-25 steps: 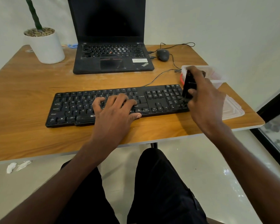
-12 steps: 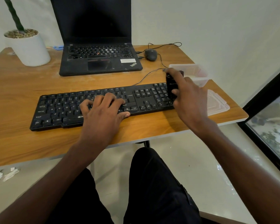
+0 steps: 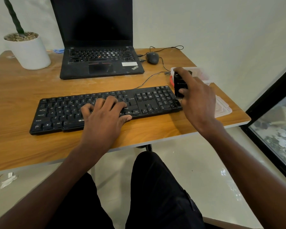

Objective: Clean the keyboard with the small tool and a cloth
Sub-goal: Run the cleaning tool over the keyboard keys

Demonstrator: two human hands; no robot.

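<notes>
A black full-size keyboard (image 3: pixel 106 109) lies across the middle of a wooden tabletop (image 3: pixel 15 100), its near edge toward the person. Its white key legends include Ctrl, Alt, Shift and Caps Lock at the left end, and Enter, Shift and Ctrl right of centre; a small logo on the front edge is too blurred to read. The keys look dusty and worn.

The left hand (image 3: pixel 104 116) rests flat on the middle keys, grip released, fingers spread and thumb on the near edge. The right hand (image 3: pixel 198 100) holds a small black tool (image 3: pixel 180 86) upright at the keyboard's far right end, beside the number pad, fingers wrapped round it. Faint pale print on the tool cannot be read.

Behind the keyboard stands an open black laptop (image 3: pixel 99 63) with a dark screen, "ThinkPad" on its palm rest beside a white sticker. To its right is a wired mouse (image 3: pixel 152 58); far left, a white plant pot (image 3: pixel 29 52). A clear plastic container (image 3: pixel 203 75) sits behind the right hand.
</notes>
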